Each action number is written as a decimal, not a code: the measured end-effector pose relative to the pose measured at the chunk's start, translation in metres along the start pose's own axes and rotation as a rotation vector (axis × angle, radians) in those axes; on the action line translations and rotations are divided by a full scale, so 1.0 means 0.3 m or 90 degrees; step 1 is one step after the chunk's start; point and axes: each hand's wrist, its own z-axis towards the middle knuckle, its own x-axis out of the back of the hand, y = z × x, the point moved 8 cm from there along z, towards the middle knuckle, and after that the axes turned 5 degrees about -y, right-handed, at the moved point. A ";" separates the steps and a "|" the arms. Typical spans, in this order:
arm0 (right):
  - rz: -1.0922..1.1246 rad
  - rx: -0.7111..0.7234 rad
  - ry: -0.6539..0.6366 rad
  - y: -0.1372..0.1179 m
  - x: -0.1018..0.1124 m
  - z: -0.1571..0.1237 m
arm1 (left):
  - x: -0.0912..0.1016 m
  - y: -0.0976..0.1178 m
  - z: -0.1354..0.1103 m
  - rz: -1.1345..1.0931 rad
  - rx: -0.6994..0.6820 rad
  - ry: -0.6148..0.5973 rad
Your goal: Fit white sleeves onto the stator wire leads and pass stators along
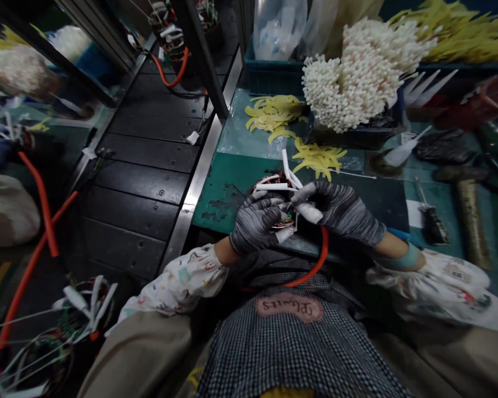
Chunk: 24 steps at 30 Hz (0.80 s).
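Both my hands wear grey striped gloves and meet at the near edge of the green bench. My left hand is closed around a small wound coil part with white sleeved leads sticking up. My right hand is closed on the same part from the right, fingertips pinching a white sleeve. An orange cable loops down from the part toward my lap.
A bundle of white tubes fills a blue bin at the back, with yellow strips scattered beside it. A hammer and a screwdriver lie at right. A black conveyor carries wired parts at left.
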 end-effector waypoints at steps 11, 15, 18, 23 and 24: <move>-0.016 0.031 -0.020 -0.007 -0.017 -0.009 | -0.003 -0.007 -0.005 0.006 -0.001 0.000; -0.054 0.086 -0.110 -0.018 -0.071 -0.045 | 0.007 0.012 -0.002 0.009 -0.007 0.012; -0.086 0.018 -0.083 0.024 -0.068 -0.080 | 0.010 0.014 0.000 -0.015 0.002 0.007; -0.085 0.091 -0.122 0.006 -0.102 -0.133 | 0.010 0.011 0.004 -0.021 0.012 0.007; -0.078 0.139 -0.138 -0.015 -0.121 -0.133 | 0.009 0.014 0.006 -0.017 0.005 0.001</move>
